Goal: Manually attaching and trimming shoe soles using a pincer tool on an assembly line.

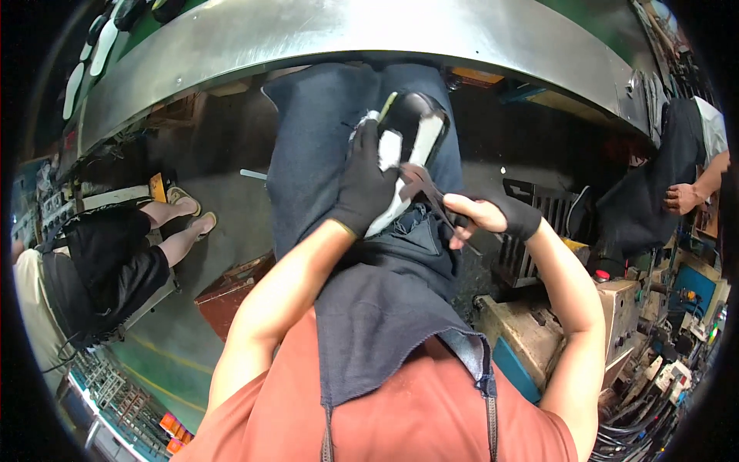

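Over my lap, my left hand, in a black glove, is closed around a black shoe with a long white sole piece facing up. A white patch shows beside my fingers. Part of the shoe is hidden by the hand, and its near end is blurred. To the right of it, my right hand, gloved with bare fingertips, pinches dark brown strips that lie across the sole. The strips look thin and flexible. A dark apron covers my lap beneath.
A metal workbench curves across the far side, with white-soled shoes at its far left. People sit on the left and right. A reddish box stands left of me, a dark plastic crate right. Machinery fills the lower right.
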Available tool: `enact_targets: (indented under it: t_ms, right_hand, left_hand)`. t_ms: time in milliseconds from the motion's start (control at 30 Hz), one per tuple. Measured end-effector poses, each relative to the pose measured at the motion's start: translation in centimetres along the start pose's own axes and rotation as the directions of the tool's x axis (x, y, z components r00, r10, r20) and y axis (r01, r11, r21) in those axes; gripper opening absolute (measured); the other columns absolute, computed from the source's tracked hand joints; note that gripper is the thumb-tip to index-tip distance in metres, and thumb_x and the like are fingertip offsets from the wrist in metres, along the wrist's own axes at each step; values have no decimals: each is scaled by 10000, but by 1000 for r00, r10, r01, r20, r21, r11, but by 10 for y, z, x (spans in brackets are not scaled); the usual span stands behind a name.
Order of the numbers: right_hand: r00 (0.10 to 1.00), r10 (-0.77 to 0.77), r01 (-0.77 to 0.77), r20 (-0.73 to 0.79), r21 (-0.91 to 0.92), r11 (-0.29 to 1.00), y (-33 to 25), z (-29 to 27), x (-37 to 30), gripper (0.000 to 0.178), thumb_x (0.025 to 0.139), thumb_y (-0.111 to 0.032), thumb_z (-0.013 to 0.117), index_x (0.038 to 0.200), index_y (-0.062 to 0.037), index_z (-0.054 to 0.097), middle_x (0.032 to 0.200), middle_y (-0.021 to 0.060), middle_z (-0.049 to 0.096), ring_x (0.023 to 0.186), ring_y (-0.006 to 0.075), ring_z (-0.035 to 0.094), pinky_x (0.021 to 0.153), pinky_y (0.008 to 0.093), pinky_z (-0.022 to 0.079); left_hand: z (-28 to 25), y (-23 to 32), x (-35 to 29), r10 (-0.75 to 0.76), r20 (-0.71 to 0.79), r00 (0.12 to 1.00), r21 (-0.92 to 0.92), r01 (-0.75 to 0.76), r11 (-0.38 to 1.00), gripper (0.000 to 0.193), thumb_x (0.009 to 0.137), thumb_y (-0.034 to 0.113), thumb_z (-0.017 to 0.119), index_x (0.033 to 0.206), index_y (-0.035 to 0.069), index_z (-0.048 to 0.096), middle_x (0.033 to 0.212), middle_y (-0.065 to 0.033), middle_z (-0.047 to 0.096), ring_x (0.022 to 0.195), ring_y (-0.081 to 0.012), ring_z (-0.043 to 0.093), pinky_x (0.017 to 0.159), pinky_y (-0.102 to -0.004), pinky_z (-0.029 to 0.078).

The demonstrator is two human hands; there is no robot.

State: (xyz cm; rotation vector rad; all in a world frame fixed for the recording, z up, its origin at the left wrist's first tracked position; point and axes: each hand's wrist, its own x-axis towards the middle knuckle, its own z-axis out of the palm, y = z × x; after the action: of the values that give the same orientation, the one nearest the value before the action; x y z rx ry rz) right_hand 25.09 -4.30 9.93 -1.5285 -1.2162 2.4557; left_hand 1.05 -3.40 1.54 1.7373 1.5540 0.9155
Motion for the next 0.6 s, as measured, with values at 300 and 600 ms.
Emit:
enact_targets:
  t_ms: [300,600]
  right_hand:
    - [878,-479,209,19,-914,347,-116,18,-52,399,954,-389,591,861,-4,642,771,225,615,721,427,610,622,450,469]
    - [881,-472,369,10,-638,676,7,27,4,344,1004,-316,541,936,19,577,807,201,582,720,325,567,676,401,444]
  left_hand:
    - [-12,-5,-8,-93,118,989,-5,94,996,775,884,210,602,1475,-66,185,1439,-383,333,1317,-508,382,1115,-492,328]
    - [-34,4,-99,-192,219,957,-172,232,957,963,881,201,708,1528,-72,49,1564,-306,191,1475,-376,218,1190,-392,216]
